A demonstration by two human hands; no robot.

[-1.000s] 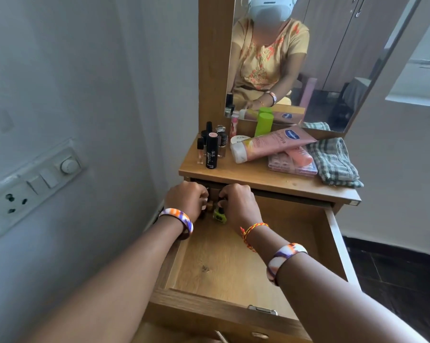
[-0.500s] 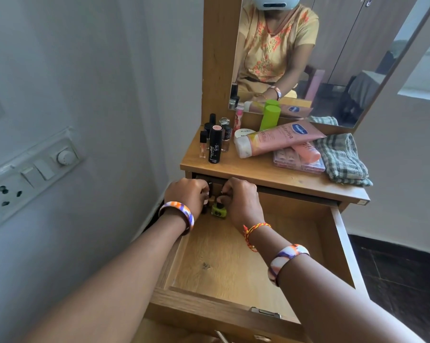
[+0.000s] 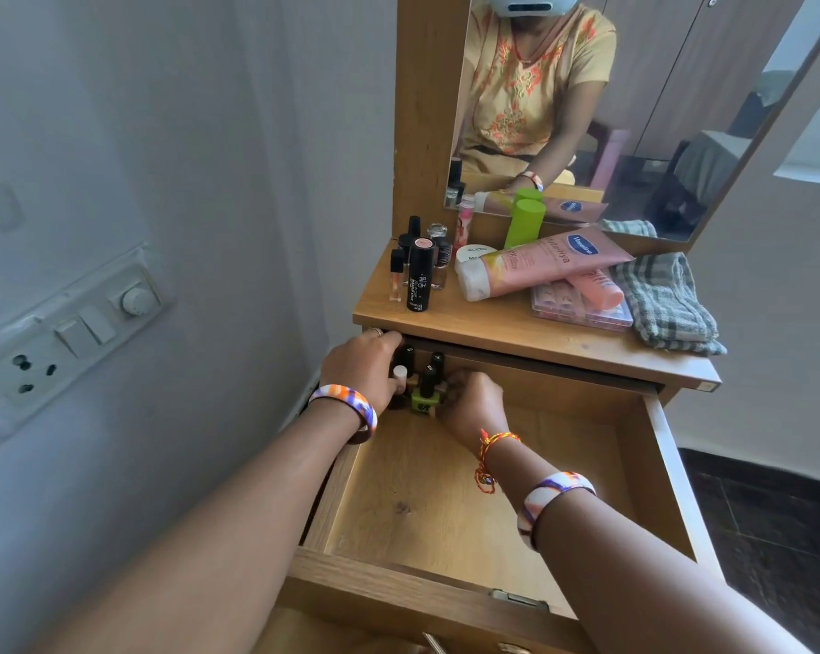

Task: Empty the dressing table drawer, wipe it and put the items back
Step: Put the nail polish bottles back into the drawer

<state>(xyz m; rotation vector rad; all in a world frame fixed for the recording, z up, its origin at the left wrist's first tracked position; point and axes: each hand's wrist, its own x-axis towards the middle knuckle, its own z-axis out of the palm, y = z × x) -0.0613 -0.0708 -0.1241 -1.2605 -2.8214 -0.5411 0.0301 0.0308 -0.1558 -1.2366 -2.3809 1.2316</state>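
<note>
Head view: both hands gather small nail polish bottles (image 3: 424, 394) at the drawer (image 3: 445, 502) back.
Left hand (image 3: 363, 370) grips one; right hand (image 3: 471, 401) curls beside them, hold unclear; glass looks light, slick, breakable — take bodies, not caps.

- The far end of the drawer (image 3: 644, 464) lies hidden under the tabletop (image 3: 516, 332).
- The right hand (image 3: 474, 401) hides its own fingertips and the bottles behind it.
- Labels on the nail polish bottles (image 3: 424, 394) are too small to read.
- Both arms are cut off by the near edge.
</note>
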